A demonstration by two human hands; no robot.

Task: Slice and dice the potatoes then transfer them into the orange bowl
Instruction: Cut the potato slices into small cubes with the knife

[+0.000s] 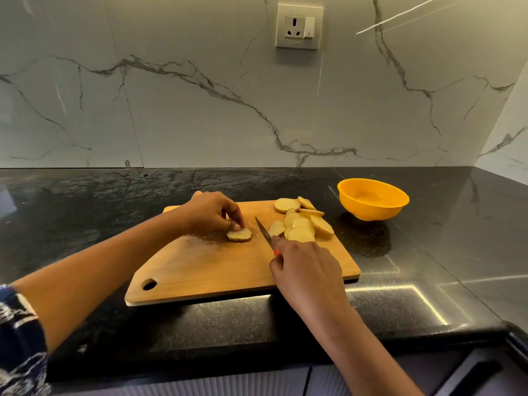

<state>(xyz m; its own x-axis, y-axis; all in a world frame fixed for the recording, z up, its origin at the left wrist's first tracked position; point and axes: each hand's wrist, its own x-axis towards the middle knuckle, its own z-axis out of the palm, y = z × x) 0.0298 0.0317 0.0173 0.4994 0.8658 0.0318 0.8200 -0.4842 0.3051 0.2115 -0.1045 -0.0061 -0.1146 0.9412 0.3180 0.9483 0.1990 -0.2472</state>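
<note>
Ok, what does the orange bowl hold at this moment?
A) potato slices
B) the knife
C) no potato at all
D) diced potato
C: the orange bowl shows only its bare inside, while the potato slices lie piled on the cutting board, not in the bowl.

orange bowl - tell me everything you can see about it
The orange bowl is round and deep with a smooth, glossy wall, plastic by its look. It stands upright on the black counter, just past the far right corner of the cutting board and apart from it. Its inside looks empty. Only the counter touches it.
</note>
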